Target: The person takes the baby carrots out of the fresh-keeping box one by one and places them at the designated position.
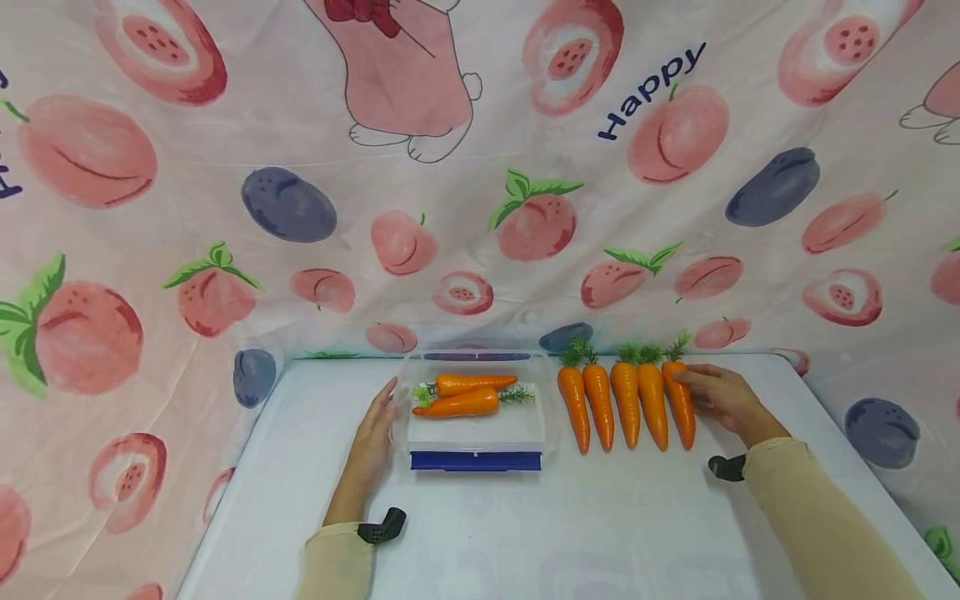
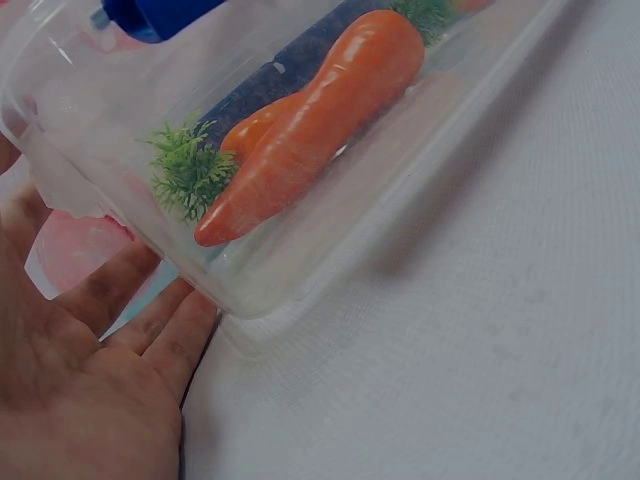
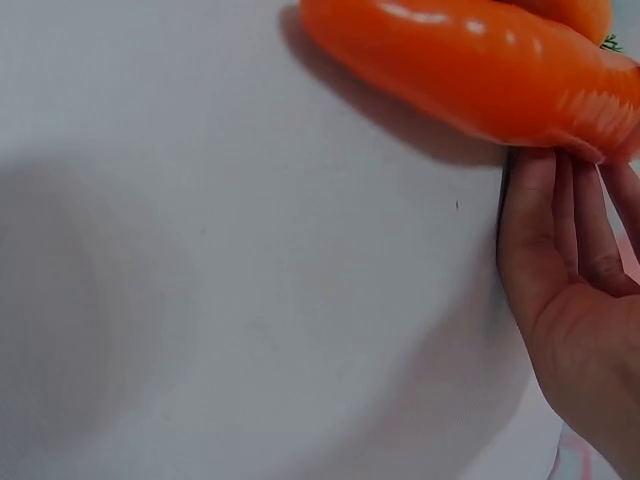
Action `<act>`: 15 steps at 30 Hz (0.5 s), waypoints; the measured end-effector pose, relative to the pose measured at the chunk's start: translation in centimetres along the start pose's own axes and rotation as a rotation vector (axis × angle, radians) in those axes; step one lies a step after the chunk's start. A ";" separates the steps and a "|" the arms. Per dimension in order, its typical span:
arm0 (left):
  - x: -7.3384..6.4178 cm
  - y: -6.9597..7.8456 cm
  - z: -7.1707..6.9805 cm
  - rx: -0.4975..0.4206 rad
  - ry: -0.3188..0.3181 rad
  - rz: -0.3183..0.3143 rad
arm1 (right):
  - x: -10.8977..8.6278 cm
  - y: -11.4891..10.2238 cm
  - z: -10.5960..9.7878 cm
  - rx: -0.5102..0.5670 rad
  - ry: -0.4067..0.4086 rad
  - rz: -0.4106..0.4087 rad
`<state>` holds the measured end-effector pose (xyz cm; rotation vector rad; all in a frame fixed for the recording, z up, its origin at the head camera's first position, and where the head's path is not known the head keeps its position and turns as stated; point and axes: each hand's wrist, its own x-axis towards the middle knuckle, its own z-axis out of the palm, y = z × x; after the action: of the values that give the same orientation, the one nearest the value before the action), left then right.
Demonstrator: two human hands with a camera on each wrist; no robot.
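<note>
A clear plastic box [image 1: 474, 435] with blue clips stands on the white table, two orange toy carrots [image 1: 459, 403] with green tops lying inside it. My left hand [image 1: 372, 433] is at the box's left side; in the left wrist view its fairly straight fingers [image 2: 175, 335] touch the clear wall. To the right of the box lie several more carrots [image 1: 626, 404] side by side, leafy ends away from me. My right hand [image 1: 723, 402] touches the upper part of the rightmost carrot [image 1: 681, 412]. In the right wrist view its extended fingers [image 3: 535, 205] meet that carrot's side, their tips partly hidden.
A blue clip flap [image 1: 476, 461] hangs along the box's near side. Behind the white table [image 1: 570, 533] hangs a pink cloth [image 1: 450, 208] printed with peaches. Black wrist devices [image 1: 384, 527] sit at both sleeve cuffs.
</note>
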<state>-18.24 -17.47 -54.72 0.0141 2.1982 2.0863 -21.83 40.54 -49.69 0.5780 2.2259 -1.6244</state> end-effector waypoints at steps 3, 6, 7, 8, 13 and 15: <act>0.0 0.1 0.0 0.006 0.001 -0.004 | -0.1 0.0 0.1 -0.037 0.003 -0.007; 0.0 0.1 0.0 0.011 0.001 -0.006 | -0.2 -0.1 0.3 -0.050 0.003 -0.010; 0.0 0.1 0.0 0.011 0.001 -0.006 | -0.1 -0.2 0.3 -0.050 0.005 -0.009; 0.0 0.2 0.0 0.014 0.002 -0.007 | -0.2 -0.2 0.4 -0.047 0.006 -0.007; 0.0 0.2 0.0 0.009 0.000 -0.005 | -0.2 -0.3 0.3 -0.059 0.016 -0.002; 0.0 0.2 0.0 0.004 -0.002 -0.002 | -0.2 -0.3 0.3 -0.066 0.020 -0.004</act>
<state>-18.22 -17.45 -54.49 0.0144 2.2003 2.0803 -21.82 40.11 -49.43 0.5753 2.2864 -1.5476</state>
